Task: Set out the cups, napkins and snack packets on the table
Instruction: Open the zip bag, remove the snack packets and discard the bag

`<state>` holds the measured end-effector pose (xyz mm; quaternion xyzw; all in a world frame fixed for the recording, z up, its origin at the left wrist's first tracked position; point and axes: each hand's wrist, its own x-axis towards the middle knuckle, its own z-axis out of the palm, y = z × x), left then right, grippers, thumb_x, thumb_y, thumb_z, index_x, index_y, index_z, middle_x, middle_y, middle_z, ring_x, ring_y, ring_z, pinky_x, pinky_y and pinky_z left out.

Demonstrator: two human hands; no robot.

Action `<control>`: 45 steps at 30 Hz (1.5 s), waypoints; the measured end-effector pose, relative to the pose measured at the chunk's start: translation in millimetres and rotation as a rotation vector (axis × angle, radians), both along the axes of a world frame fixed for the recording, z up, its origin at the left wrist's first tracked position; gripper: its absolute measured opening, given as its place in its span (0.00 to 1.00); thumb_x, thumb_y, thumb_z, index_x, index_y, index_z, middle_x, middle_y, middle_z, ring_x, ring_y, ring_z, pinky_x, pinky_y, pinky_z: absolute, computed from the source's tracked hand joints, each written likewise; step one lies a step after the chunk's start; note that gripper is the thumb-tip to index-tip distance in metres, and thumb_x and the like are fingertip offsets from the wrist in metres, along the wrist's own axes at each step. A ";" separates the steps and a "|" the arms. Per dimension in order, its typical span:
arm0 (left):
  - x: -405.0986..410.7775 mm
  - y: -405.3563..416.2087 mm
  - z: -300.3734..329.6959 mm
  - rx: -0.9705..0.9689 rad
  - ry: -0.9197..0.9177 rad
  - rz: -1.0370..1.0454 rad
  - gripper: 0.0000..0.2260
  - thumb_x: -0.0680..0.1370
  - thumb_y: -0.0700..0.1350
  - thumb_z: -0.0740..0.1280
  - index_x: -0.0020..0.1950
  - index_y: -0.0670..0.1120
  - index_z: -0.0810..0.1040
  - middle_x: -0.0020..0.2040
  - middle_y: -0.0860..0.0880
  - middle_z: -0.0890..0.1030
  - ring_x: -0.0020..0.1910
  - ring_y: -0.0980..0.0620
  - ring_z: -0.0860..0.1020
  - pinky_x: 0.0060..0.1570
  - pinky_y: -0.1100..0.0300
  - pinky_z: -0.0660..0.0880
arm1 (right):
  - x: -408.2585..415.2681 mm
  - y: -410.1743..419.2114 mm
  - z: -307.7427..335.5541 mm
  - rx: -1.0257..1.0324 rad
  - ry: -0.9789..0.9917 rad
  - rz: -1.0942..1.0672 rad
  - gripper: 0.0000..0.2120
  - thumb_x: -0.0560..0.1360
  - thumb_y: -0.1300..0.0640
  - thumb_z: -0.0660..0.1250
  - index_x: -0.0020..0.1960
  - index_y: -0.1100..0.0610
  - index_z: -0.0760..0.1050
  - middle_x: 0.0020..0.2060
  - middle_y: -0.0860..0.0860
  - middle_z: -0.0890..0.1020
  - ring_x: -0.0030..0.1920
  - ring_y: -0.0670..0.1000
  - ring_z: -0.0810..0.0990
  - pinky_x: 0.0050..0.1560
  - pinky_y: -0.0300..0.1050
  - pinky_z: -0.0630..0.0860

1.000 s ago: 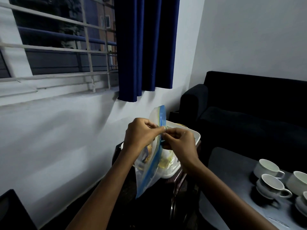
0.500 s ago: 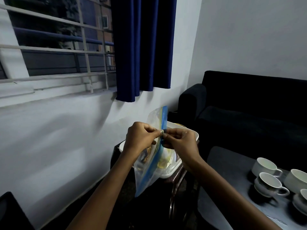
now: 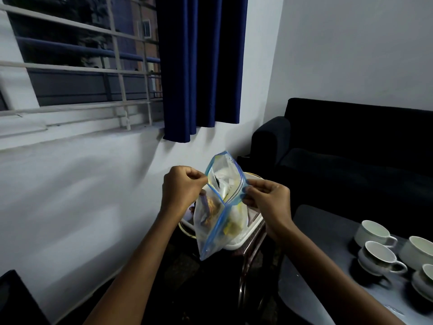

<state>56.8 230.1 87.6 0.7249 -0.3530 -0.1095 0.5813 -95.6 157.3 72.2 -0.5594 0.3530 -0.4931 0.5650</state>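
A clear zip bag [image 3: 219, 221] with a blue seal strip hangs in front of me, holding snack packets and something white. My left hand [image 3: 181, 187] pinches the left lip of its mouth and my right hand [image 3: 266, 195] pinches the right lip. The mouth is pulled apart and gapes open. Behind and below the bag sits a white tray [image 3: 246, 236] on a small dark side stand. Several white cups [image 3: 375, 232] on saucers stand on the grey table [image 3: 311, 266] at the lower right.
A black sofa [image 3: 351, 146] fills the right background, close behind the table. A dark blue curtain [image 3: 201, 66] hangs beside a barred window [image 3: 77, 62] on the white wall at left. A dark object [image 3: 16, 301] sits in the lower left corner.
The two hands were pinched together at the closed seal; they have moved apart and the bag's mouth now stands open. The view shifted slightly.
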 end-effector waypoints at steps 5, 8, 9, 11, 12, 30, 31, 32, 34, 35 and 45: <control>-10.1 -5.4 -1.1 -0.041 0.099 -0.071 0.05 0.70 0.39 0.69 0.35 0.44 0.81 0.31 0.51 0.84 0.28 0.50 0.84 0.34 0.60 0.80 | 6.9 10.3 0.5 0.000 -0.017 0.075 0.09 0.73 0.67 0.68 0.52 0.68 0.77 0.36 0.59 0.82 0.29 0.48 0.80 0.32 0.36 0.79; -10.8 -7.7 -2.5 -0.054 0.084 -0.076 0.05 0.71 0.39 0.70 0.35 0.45 0.81 0.33 0.49 0.84 0.28 0.50 0.84 0.29 0.64 0.77 | 10.4 21.1 -0.5 -0.005 0.048 0.133 0.11 0.72 0.64 0.71 0.53 0.66 0.76 0.37 0.59 0.82 0.31 0.51 0.80 0.33 0.39 0.80; -10.5 -7.8 -2.8 -0.058 0.084 -0.079 0.05 0.71 0.39 0.70 0.34 0.46 0.80 0.33 0.48 0.84 0.29 0.50 0.84 0.29 0.64 0.77 | 11.3 25.1 -1.6 -0.009 0.083 0.156 0.11 0.71 0.63 0.71 0.52 0.65 0.76 0.36 0.59 0.82 0.32 0.51 0.80 0.33 0.40 0.80; -9.9 -8.2 -3.2 -0.069 0.094 -0.085 0.06 0.71 0.39 0.69 0.35 0.46 0.80 0.34 0.47 0.85 0.29 0.50 0.84 0.31 0.62 0.78 | 13.2 32.5 -4.4 -0.007 0.146 0.201 0.09 0.71 0.63 0.71 0.50 0.64 0.77 0.35 0.57 0.82 0.32 0.52 0.80 0.33 0.41 0.79; -9.7 -8.3 -3.3 -0.075 0.098 -0.086 0.05 0.71 0.39 0.69 0.35 0.46 0.80 0.35 0.47 0.85 0.29 0.49 0.84 0.31 0.62 0.78 | 14.2 35.5 -5.8 -0.007 0.176 0.222 0.07 0.71 0.63 0.71 0.48 0.63 0.77 0.35 0.57 0.82 0.32 0.51 0.80 0.32 0.40 0.79; -11.9 -3.5 -0.8 0.251 -0.008 -0.205 0.05 0.70 0.46 0.74 0.37 0.46 0.82 0.35 0.48 0.85 0.31 0.52 0.84 0.29 0.61 0.79 | 10.1 27.8 -9.3 0.118 0.036 0.250 0.07 0.76 0.68 0.62 0.49 0.64 0.79 0.37 0.55 0.83 0.37 0.51 0.83 0.40 0.42 0.82; -12.2 -3.7 -0.7 0.231 0.003 -0.183 0.03 0.69 0.43 0.73 0.35 0.46 0.82 0.33 0.47 0.85 0.31 0.52 0.84 0.30 0.61 0.79 | 9.7 26.9 -9.6 0.135 0.019 0.232 0.07 0.76 0.69 0.62 0.47 0.63 0.79 0.36 0.55 0.83 0.35 0.50 0.83 0.38 0.41 0.82; -11.9 -4.1 -0.6 0.212 0.014 -0.161 0.03 0.68 0.41 0.72 0.34 0.46 0.82 0.32 0.47 0.84 0.30 0.51 0.83 0.30 0.61 0.80 | 9.7 25.6 -9.8 0.153 -0.003 0.214 0.07 0.76 0.69 0.62 0.45 0.62 0.78 0.35 0.56 0.83 0.33 0.50 0.83 0.36 0.40 0.82; -10.0 -3.4 -0.2 0.189 0.039 -0.130 0.03 0.67 0.39 0.71 0.32 0.45 0.81 0.30 0.47 0.83 0.28 0.51 0.82 0.31 0.59 0.80 | 10.1 22.9 -9.5 0.165 -0.028 0.181 0.07 0.76 0.70 0.62 0.45 0.63 0.78 0.33 0.56 0.82 0.30 0.49 0.82 0.34 0.39 0.81; -7.9 -2.6 -0.2 0.188 0.039 -0.117 0.04 0.66 0.39 0.71 0.32 0.45 0.81 0.29 0.47 0.83 0.27 0.50 0.82 0.32 0.58 0.81 | 10.2 21.8 -9.0 0.164 -0.032 0.165 0.07 0.76 0.70 0.62 0.46 0.64 0.78 0.33 0.56 0.81 0.29 0.49 0.82 0.33 0.39 0.81; 30.4 14.2 -1.4 0.264 -0.081 0.070 0.02 0.66 0.42 0.70 0.36 0.44 0.81 0.31 0.45 0.84 0.32 0.47 0.84 0.42 0.51 0.83 | -19.1 -0.9 -3.8 0.137 -0.040 -0.048 0.12 0.75 0.71 0.62 0.36 0.61 0.77 0.32 0.57 0.80 0.25 0.47 0.80 0.29 0.36 0.80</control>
